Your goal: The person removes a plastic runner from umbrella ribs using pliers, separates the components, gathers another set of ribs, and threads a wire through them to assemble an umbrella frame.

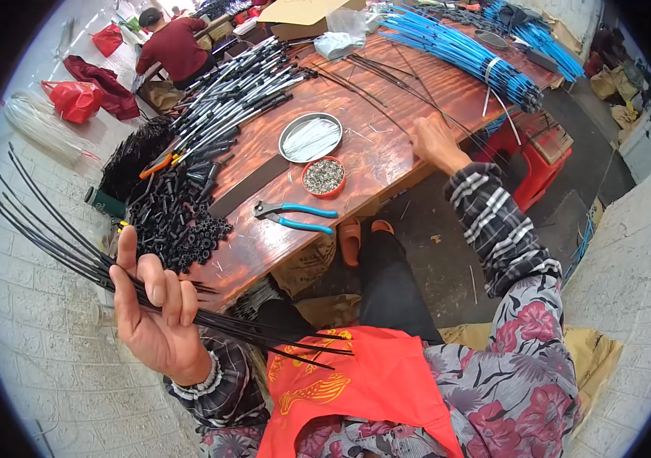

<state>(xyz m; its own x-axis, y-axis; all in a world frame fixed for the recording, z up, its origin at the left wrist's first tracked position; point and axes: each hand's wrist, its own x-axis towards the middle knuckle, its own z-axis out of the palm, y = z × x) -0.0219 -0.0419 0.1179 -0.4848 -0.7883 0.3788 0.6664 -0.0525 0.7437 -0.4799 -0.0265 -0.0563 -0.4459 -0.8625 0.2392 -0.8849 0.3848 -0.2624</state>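
A loose bundle of thin black rods lies across my left hand, raised at the left of the table. My thumb and fingers are closed around it, and its ends fan out on both sides. Over the table's front edge, my right hand has its fingers curled down at the end of a thin black rod. Its fingertips are partly hidden. More long dark rods lie beside and beyond that hand. Blue-handled pliers rest between my hands, near a red bowl of small metal pieces.
A round metal dish holds white strips. Black plastic parts and silver-black tubes are piled at left. A tied blue rod bundle lies at the far right, above a red stool. Another person sits at back left.
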